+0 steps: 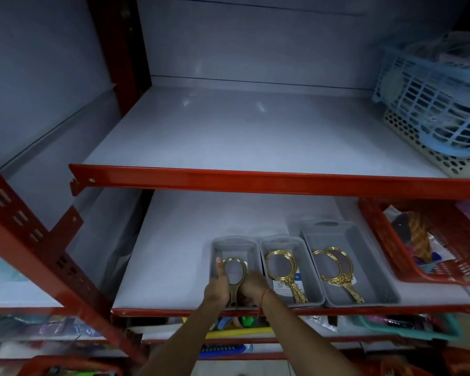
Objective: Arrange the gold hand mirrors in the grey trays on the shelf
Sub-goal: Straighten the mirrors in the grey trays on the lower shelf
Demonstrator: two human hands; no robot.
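Note:
Three grey trays stand side by side on the lower shelf. The left tray [229, 244] holds a gold hand mirror [236, 272] lying with its handle toward me. My left hand [217, 287] grips that mirror at its left rim and handle, thumb up along the frame. My right hand [254, 289] is closed around the same mirror's right side, near the handle. The middle tray [310, 270] contains stacked gold mirrors [281, 267] on a white label card. The right tray [369, 256] holds two overlapping gold mirrors [337, 267].
A red mesh basket [445, 267] of mixed goods sits right of the trays. The upper shelf [255, 137] carries blue and cream baskets [440, 115] at its right end. A red shelf rail [255, 180] crosses above the trays. Combs and packets fill the shelves below.

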